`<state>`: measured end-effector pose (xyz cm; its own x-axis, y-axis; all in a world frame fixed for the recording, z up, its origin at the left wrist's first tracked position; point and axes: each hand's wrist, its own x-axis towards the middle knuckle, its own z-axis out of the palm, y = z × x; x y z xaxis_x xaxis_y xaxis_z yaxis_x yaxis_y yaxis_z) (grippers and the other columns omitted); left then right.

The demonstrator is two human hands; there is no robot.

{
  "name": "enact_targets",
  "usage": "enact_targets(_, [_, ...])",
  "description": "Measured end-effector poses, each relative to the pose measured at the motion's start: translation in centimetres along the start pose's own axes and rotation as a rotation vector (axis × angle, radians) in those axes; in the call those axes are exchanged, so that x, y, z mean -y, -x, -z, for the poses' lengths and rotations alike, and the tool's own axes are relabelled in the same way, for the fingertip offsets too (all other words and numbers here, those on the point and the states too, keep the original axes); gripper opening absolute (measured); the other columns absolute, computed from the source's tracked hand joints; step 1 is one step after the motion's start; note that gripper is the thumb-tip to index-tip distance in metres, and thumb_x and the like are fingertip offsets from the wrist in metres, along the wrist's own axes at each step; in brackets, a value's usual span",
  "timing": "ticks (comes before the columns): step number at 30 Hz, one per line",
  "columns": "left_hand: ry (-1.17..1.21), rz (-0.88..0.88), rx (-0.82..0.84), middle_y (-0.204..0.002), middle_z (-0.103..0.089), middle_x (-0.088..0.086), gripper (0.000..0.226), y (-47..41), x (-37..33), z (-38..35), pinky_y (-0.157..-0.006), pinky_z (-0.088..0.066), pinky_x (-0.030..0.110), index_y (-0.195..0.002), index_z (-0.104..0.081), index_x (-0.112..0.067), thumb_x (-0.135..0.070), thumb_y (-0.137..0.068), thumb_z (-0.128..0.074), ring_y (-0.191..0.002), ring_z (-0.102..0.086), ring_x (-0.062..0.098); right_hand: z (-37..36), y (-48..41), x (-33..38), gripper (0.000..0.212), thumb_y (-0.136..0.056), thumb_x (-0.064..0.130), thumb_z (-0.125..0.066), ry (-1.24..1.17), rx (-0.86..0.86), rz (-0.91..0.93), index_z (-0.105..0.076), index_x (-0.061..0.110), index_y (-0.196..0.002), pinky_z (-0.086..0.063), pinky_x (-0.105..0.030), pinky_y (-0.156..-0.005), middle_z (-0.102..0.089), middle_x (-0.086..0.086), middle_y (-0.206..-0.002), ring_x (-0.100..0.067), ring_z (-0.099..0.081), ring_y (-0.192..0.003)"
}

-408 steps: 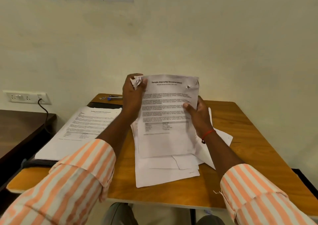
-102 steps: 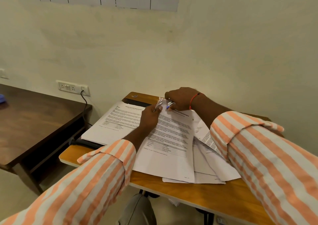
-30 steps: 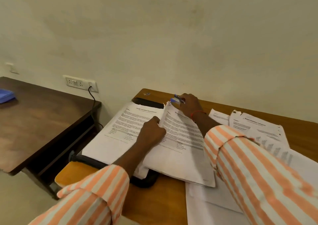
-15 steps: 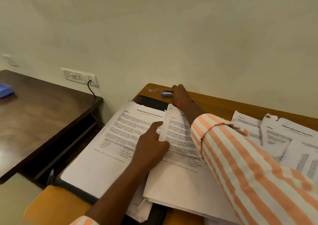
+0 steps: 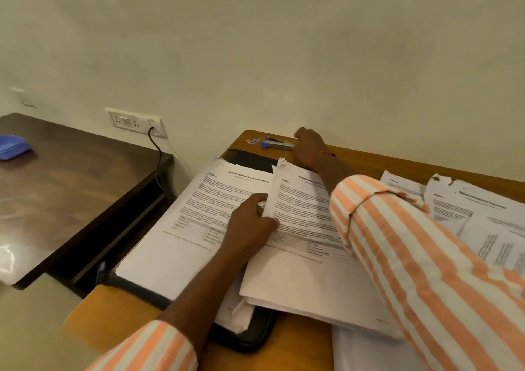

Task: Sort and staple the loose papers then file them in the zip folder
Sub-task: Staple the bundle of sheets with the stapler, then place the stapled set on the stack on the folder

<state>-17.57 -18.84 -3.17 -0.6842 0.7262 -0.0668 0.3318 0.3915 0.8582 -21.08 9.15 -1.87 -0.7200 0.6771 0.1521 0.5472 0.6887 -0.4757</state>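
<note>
Hands work apart: left hand [image 5: 250, 224] pinches the left edge of a sheaf [image 5: 301, 271] lying half over the stack [image 5: 176, 242] on the black zip folder [image 5: 250, 159]; right hand [image 5: 311, 149] touches the rear end of the stapler [image 5: 277, 143] by the wall, grip impossible to tell. Judged roughly midway: loose papers [image 5: 483, 220] wait at right, unstapled by the look, nothing zipped away.

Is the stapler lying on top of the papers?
No, the stapler lies on the bare table by the wall, beyond the papers.
</note>
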Motion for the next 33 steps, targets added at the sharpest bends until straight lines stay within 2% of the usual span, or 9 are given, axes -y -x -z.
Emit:
enact_targets(4, [0.056,0.029,0.029,-0.114,-0.072,-0.002,0.029,0.0,-0.3,0.9,-0.089,-0.056,0.035,-0.119,-0.069,-0.016,-0.016,-0.090,-0.071,-0.097,-0.068,0.016,4.5,5.3,-2.6,0.036,-0.097,0.019,-0.057,-0.085,-0.049,-0.047,-0.056,0.005,-0.130,-0.041,-0.037,-0.101,-0.058,-0.017,-0.131,-0.033,-0.053,-0.120])
enact_targets(9, [0.158,0.078,0.127,-0.104,-0.071,0.001,0.019,0.9,-2.5,2.1,-0.065,-0.053,0.025,-0.116,-0.068,-0.013,-0.012,-0.098,-0.064,-0.084,-0.067,0.013,9.5,14.6,-4.2,0.023,-0.100,0.024,-0.056,-0.222,-0.146,-0.159,-0.064,0.003,-0.096,-0.047,-0.041,-0.089,-0.066,-0.019,-0.105,-0.035,-0.060,-0.100])
enact_targets(12, [0.180,0.047,0.128,-0.111,-0.071,0.007,0.024,1.5,-3.9,2.5,-0.069,-0.054,0.028,-0.123,-0.065,-0.006,-0.009,-0.099,-0.060,-0.087,-0.068,0.017,10.8,19.3,-4.2,0.041,-0.102,0.031,-0.055,-0.252,-0.161,-0.212,-0.051,0.011,-0.065,-0.042,-0.036,-0.074,-0.057,-0.012,-0.079,-0.027,-0.054,-0.080])
enact_targets(14, [0.210,0.031,0.110,-0.122,-0.069,0.011,0.028,2.3,-4.5,2.4,-0.083,-0.057,0.037,-0.128,-0.063,-0.005,-0.010,-0.100,-0.059,-0.096,-0.069,0.023,11.2,21.8,-4.4,0.037,-0.099,0.042,-0.057,-0.336,-0.200,-0.263,-0.058,0.008,-0.084,-0.042,-0.034,-0.077,-0.057,-0.008,-0.085,-0.025,-0.055,-0.083])
enact_targets(16, [0.237,0.031,0.099,-0.127,-0.067,0.010,0.032,3.0,-4.8,2.6,-0.087,-0.057,0.040,-0.133,-0.059,-0.006,-0.013,-0.101,-0.058,-0.101,-0.068,0.024,11.4,23.8,-4.4,0.049,-0.098,0.049,-0.056,-0.415,-0.184,-0.344,-0.059,0.005,-0.120,-0.045,-0.036,-0.091,-0.060,-0.010,-0.111,-0.028,-0.059,-0.104])
enact_targets(20, [0.227,0.020,0.064,-0.125,-0.066,0.009,0.033,4.9,-5.2,3.6,-0.069,-0.050,0.029,-0.135,-0.056,-0.006,-0.014,-0.103,-0.056,-0.092,-0.065,0.020,11.2,26.2,-4.0,0.029,-0.100,0.032,-0.057,-0.497,-0.037,-0.326,-0.063,0.012,-0.080,-0.051,-0.041,-0.081,-0.066,-0.014,-0.090,-0.033,-0.065,-0.090])
enact_targets(22, [0.179,0.021,-0.001,-0.120,-0.067,0.009,0.031,5.2,-4.6,4.5,-0.067,-0.049,0.028,-0.131,-0.059,-0.005,-0.015,-0.101,-0.059,-0.086,-0.064,0.017,10.7,26.7,-3.1,0.012,-0.099,0.018,-0.058,-0.594,0.033,-0.303,-0.068,0.013,-0.096,-0.056,-0.050,-0.091,-0.072,-0.012,-0.106,-0.034,-0.069,-0.098])
enact_targets(25, [0.087,0.029,-0.100,-0.122,-0.067,0.007,0.034,5.3,-3.0,6.1,-0.091,-0.051,0.035,-0.126,-0.063,-0.009,-0.021,-0.095,-0.069,-0.099,-0.063,0.022,10.1,27.5,-0.3,0.025,-0.101,0.011,-0.055,-0.679,0.126,-0.296,-0.063,0.008,-0.125,-0.053,-0.052,-0.098,-0.069,-0.009,-0.123,-0.032,-0.067,-0.110])
enact_targets(33, [-0.227,-0.043,-0.228,-0.125,-0.068,0.009,0.039,3.8,0.4,12.4,-0.093,-0.049,0.032,-0.120,-0.071,-0.015,-0.027,-0.084,-0.082,-0.110,-0.065,0.026,4.6,24.3,5.8,0.033,-0.097,0.025,-0.062,-0.465,0.095,-0.260,-0.067,0.001,-0.120,-0.054,-0.047,-0.095,-0.068,-0.016,-0.121,-0.036,-0.065,-0.108])
